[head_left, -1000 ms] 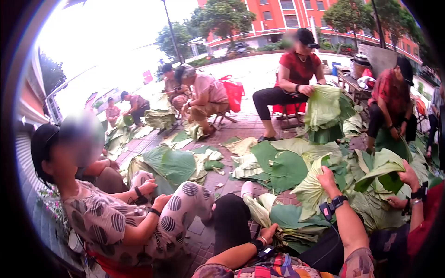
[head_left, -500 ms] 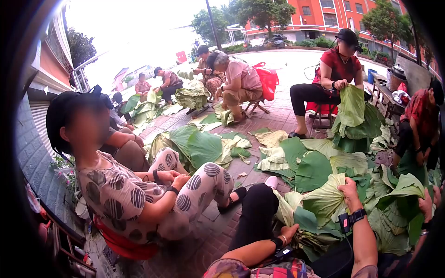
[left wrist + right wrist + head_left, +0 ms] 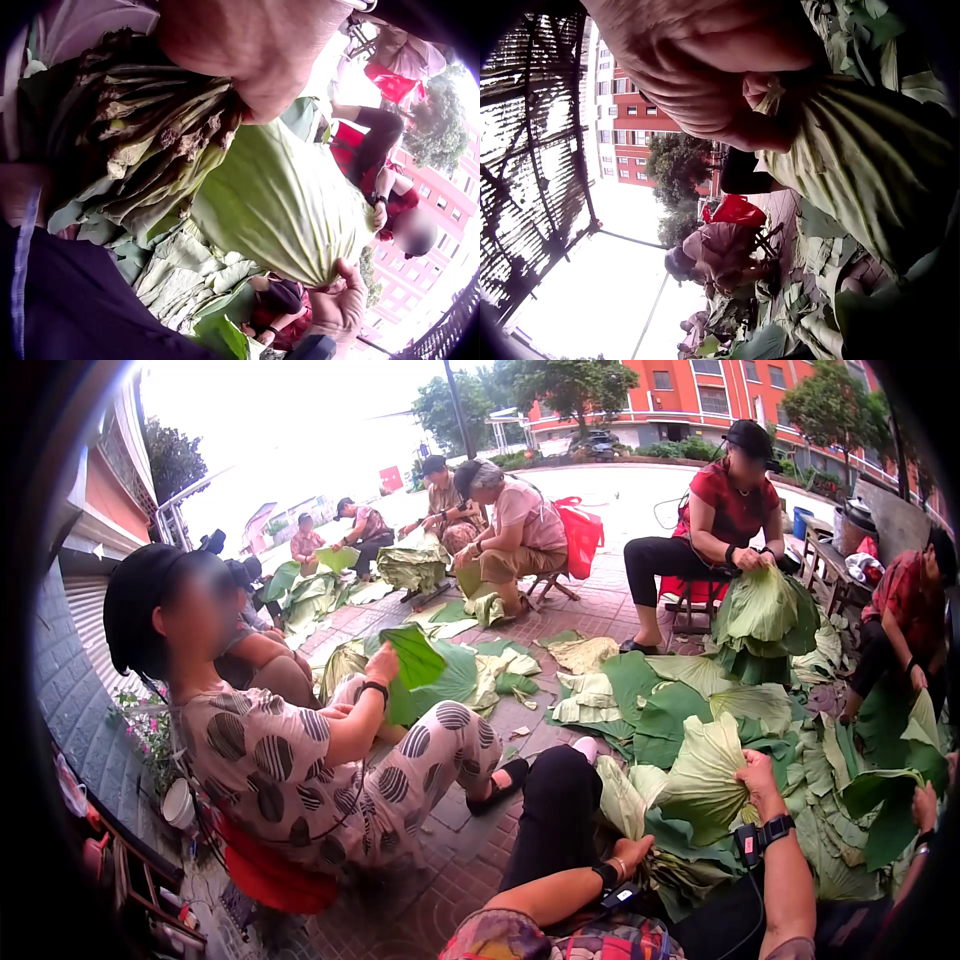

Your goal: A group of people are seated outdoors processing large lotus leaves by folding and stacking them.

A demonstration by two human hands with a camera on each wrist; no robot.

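Note:
A pale green leaf (image 3: 705, 780) spreads between my two hands over my lap. My right hand (image 3: 762, 776) pinches its gathered edge; the right wrist view shows thumb and fingers (image 3: 757, 127) closed on the ribbed leaf (image 3: 855, 157). My left hand (image 3: 632, 854) grips the side of a folded leaf stack, and in the left wrist view this hand (image 3: 251, 52) lies over the stack's layered, browned edges (image 3: 161, 139). There the pale leaf (image 3: 277, 202) reaches from beneath the left hand to the right fingertips.
A seated person (image 3: 270, 750) in a dotted top is close on my left, holding a green leaf (image 3: 415, 660). Loose leaves (image 3: 640, 700) cover the paving ahead. Another person (image 3: 735, 520) in red sits beyond them; a person's hand (image 3: 925, 807) holds leaves at my right.
The pale leaf has been raised and spread wider between my hands. The person on the left has lifted a green leaf. My view has turned left since the earliest frame.

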